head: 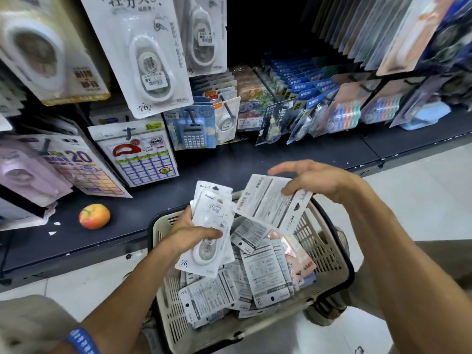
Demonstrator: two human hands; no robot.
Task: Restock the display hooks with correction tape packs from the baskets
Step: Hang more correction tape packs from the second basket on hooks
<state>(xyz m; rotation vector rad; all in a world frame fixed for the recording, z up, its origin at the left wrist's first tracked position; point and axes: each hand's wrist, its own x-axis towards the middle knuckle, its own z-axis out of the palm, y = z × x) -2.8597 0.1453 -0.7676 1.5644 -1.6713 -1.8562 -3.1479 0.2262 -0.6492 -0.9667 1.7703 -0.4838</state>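
Observation:
A beige plastic basket [329, 254] stands on the floor in front of me, full of white correction tape packs [258, 272], most lying back side up. My left hand [189, 236] grips a small stack of white packs [213, 226] above the basket's left side, the top one face up with the tape visible. My right hand [314, 178] pinches a pack [270, 200] turned back side up, over the basket's far rim. Matching packs [143, 52] hang on display hooks at the upper left.
A dark low shelf [229, 164] runs behind the basket, with an apple [94, 216] lying on it at the left. Calculator cards [191, 129], label sheets [143, 157] and blue packs [304, 90] hang on hooks above it. Pale tiled floor [421, 190] lies to the right.

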